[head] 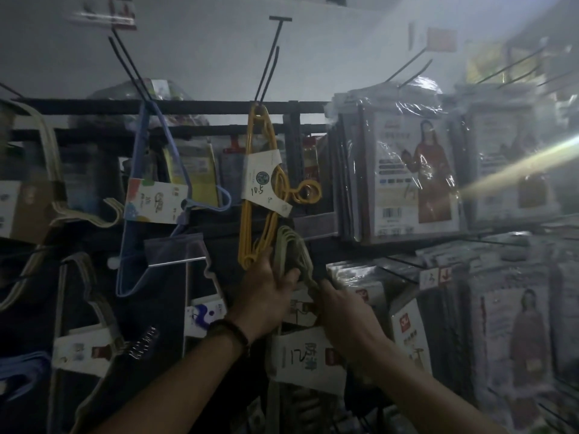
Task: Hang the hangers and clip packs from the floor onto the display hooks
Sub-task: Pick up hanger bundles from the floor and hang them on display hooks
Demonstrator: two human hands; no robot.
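Our left grip is closed around the necks of the pale green hanger pack, with the fingers curled over them from the left and the thumb pointing up. A dark beaded bracelet sits on that wrist. Our right grip has hold of the same pack just below and to the right. Its fingertips are tucked round the hangers' shoulder, so we see only the back of it. The pack's curved hooks rise just above the left grip. Its white card, marked 12, hangs below and between our two wrists. In this dim light we cannot tell whether those hooks rest on any display hook. Just above the left grip, close to its thumb, is the lower end of the yellow hanger pack, which hangs from a black display hook and carries a card reading 10.5. Further left a blue hanger pack hangs on its own hook, and beyond it are cream hangers. Up and to the right of the right grip stand wrapped garment packs picturing a figure in red, and more packs sit just to its right, lower down.
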